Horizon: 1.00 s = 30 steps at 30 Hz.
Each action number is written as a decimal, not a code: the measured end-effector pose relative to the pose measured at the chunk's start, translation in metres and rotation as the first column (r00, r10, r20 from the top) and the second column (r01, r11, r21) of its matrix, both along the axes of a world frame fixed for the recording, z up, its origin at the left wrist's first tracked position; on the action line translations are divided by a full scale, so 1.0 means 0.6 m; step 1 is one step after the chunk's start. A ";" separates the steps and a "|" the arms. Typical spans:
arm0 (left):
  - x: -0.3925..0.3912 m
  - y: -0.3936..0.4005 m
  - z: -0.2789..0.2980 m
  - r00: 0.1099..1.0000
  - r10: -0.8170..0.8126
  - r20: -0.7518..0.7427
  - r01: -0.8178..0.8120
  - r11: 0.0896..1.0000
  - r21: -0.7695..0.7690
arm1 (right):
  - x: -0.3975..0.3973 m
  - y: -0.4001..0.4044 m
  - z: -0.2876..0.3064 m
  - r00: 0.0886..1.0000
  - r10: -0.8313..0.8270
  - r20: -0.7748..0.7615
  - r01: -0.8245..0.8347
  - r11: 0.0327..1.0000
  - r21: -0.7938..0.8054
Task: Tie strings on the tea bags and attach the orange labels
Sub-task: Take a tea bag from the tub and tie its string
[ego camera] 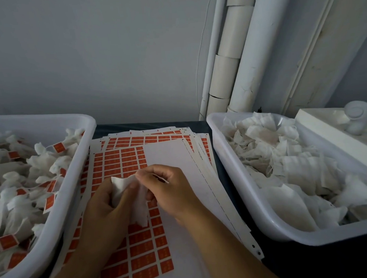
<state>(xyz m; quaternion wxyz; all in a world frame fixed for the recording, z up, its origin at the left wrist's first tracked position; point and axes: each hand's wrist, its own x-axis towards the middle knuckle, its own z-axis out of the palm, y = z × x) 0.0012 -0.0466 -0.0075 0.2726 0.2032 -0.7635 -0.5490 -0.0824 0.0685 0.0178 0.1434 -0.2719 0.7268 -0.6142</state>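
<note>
Both hands at near centre, above the stack of label sheets [139, 203]. Left hand [103, 207] curled round a white tea bag [130, 195], fingers clamped on its left side. Right hand [170, 187] pinching the bag's top edge, fingertips pressed together; string too thin to make out. At left, a white tub [55, 207] piled with tied bags bearing orange labels [59, 147]. At right, a second white tub [239, 178] heaped with plain bags [284, 166]. At far right, pale pipes [248, 52] against the wall.
</note>
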 end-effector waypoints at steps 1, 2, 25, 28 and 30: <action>0.000 0.000 0.000 1.000 0.000 0.000 0.000 1.000 -0.006 | 0.000 0.000 0.000 1.000 -0.005 -0.001 0.005 1.000 -0.009; 0.000 0.000 0.000 1.000 -0.001 0.000 0.001 1.000 -0.011 | 0.000 0.000 0.000 1.000 -0.010 -0.007 0.010 1.000 -0.017; 0.013 0.009 0.009 0.987 -0.151 -0.052 0.146 0.986 -0.085 | -0.001 0.012 0.021 0.986 -0.071 0.153 0.090 0.988 -0.122; 0.010 0.005 0.009 0.993 -0.097 -0.060 0.096 0.995 -0.012 | -0.005 0.014 0.020 0.991 -0.069 0.115 0.076 0.995 -0.061; 0.010 0.001 0.010 0.996 -0.065 -0.069 0.067 0.997 0.023 | -0.011 0.022 0.023 1.000 -0.019 0.017 0.018 0.999 0.049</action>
